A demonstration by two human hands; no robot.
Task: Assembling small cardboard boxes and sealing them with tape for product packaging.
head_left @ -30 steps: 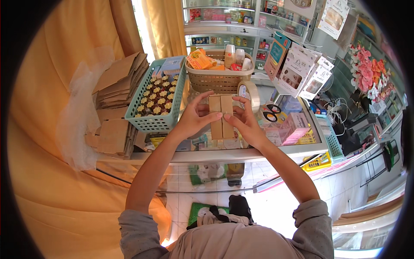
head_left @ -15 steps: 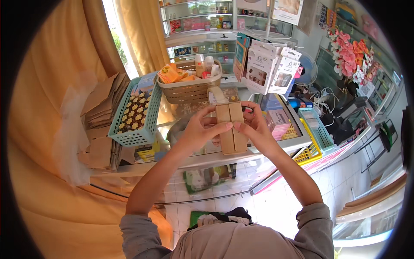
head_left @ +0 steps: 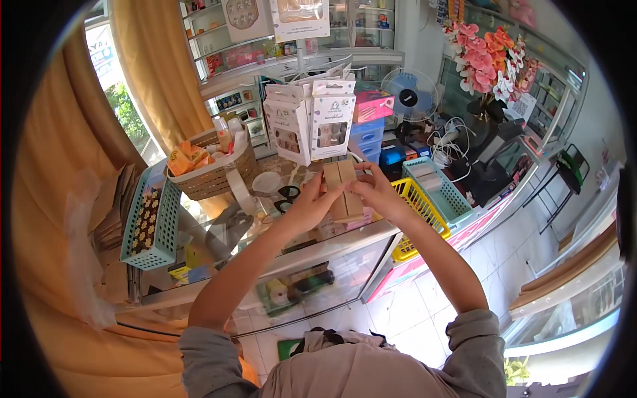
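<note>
I see left hand [head_left: 310, 204] and right hand [head_left: 385, 197] clamped on cardboard box [head_left: 345, 204], held left of yellow basket [head_left: 430, 209], thumbs at seam. Step, I judge: holding box closed; next move calls for steady thumb pressure.

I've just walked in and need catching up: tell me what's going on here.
A person's left hand and right hand hold a small brown cardboard box between them at a glass-topped counter. To the left of the box are a cream tape roll and a tan basket; to the right, a yellow basket.
</note>
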